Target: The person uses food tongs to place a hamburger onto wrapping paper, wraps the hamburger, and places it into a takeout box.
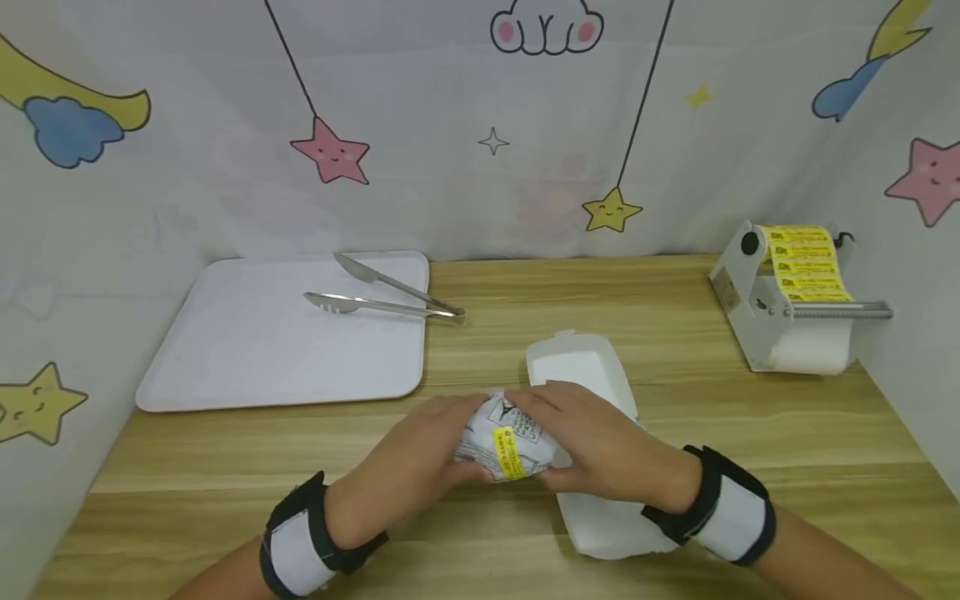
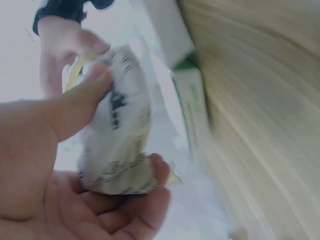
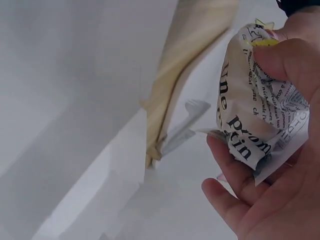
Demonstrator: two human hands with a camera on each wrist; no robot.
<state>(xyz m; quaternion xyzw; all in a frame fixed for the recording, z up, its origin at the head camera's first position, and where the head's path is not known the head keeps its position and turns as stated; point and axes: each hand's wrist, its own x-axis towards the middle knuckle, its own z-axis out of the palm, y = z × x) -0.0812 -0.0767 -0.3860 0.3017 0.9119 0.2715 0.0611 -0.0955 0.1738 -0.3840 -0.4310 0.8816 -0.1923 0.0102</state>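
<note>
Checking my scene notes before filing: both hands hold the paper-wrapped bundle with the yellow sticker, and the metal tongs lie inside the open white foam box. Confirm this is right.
One detail is wrong. The head view shows the metal tongs lying on the white tray at the left, not inside the open white foam box. The rest holds: the left hand and right hand both hold the paper-wrapped bundle with the yellow sticker.
</note>
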